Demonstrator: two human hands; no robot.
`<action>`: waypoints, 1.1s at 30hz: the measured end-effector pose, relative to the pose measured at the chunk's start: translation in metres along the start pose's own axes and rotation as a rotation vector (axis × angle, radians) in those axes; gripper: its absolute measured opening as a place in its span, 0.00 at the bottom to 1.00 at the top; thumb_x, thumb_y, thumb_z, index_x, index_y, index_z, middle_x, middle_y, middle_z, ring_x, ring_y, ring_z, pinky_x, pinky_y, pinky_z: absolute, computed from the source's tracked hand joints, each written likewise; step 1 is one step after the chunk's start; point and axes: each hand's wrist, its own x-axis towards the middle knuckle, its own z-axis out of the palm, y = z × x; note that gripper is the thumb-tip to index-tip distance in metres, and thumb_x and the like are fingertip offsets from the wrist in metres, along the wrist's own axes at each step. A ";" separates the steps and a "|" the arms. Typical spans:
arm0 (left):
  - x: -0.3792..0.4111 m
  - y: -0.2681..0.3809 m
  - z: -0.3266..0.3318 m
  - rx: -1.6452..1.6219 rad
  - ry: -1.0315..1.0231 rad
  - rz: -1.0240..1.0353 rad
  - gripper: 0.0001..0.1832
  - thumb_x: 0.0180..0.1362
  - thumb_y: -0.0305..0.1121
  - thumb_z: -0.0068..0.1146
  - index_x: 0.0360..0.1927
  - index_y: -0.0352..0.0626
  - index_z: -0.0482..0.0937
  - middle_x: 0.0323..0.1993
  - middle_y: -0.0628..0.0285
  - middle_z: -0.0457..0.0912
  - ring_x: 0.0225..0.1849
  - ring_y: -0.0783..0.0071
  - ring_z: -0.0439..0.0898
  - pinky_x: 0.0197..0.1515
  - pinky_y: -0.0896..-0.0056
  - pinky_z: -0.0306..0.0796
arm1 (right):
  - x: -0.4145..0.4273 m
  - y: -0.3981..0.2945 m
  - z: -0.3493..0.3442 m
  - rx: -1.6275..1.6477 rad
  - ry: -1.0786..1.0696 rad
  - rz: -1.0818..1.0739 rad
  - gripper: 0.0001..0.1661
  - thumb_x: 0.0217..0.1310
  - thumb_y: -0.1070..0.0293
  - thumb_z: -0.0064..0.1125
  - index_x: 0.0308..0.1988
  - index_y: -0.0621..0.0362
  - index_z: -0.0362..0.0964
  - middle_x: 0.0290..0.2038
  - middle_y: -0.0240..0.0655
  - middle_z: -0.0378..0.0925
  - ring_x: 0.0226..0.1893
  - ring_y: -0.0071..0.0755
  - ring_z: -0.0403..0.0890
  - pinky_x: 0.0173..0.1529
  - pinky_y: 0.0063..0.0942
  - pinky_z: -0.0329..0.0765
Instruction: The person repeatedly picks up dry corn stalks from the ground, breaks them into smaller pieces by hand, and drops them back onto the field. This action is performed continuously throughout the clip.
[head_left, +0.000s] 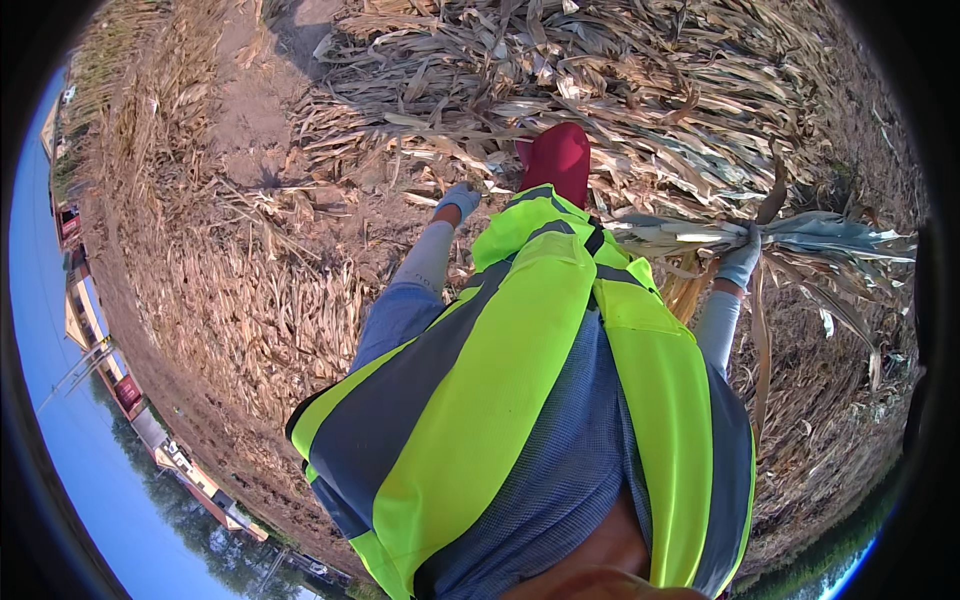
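Observation:
My right hand (739, 255), in a light work glove, is shut around a bundle of dry corn stalks (694, 234). The bundle lies across the grip at my right side, and its pale green-grey leaves (832, 234) fan outward to the right. Several long dry leaves hang below it. My left hand (459, 201), also gloved, is held out low at my left, above bare soil and scattered leaves. Its fingers are seen from the back, and whether they are curled on anything is unclear.
Cut corn stalks (570, 82) lie in a thick layer in front of me, around my dark red trouser leg (559, 161). Bare soil (247, 97) shows at the front left. Dry stalks (300, 315) cover the ground at left; buildings (90, 307) stand far off.

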 end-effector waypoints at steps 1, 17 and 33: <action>0.006 0.011 -0.007 0.000 0.011 -0.022 0.27 0.48 0.49 0.49 0.48 0.42 0.70 0.47 0.47 0.72 0.51 0.51 0.70 0.53 0.58 0.64 | -0.006 -0.005 -0.009 0.051 -0.010 -0.001 0.12 0.56 0.63 0.46 0.29 0.60 0.69 0.28 0.37 0.75 0.30 0.36 0.75 0.43 0.32 0.73; 0.016 0.033 0.027 0.299 -0.009 0.083 0.19 0.52 0.42 0.49 0.46 0.47 0.72 0.43 0.51 0.77 0.46 0.55 0.76 0.48 0.56 0.67 | -0.049 -0.053 -0.129 0.127 0.051 -0.040 0.12 0.55 0.63 0.45 0.30 0.59 0.70 0.29 0.36 0.75 0.34 0.38 0.76 0.47 0.36 0.71; -0.106 0.125 -0.271 -0.935 0.119 0.662 0.20 0.57 0.51 0.48 0.34 0.44 0.73 0.15 0.74 0.66 0.11 0.86 0.58 0.12 0.83 0.49 | -0.075 0.001 0.220 0.330 -0.470 -0.156 0.08 0.54 0.69 0.55 0.35 0.60 0.68 0.27 0.32 0.73 0.30 0.30 0.75 0.40 0.26 0.74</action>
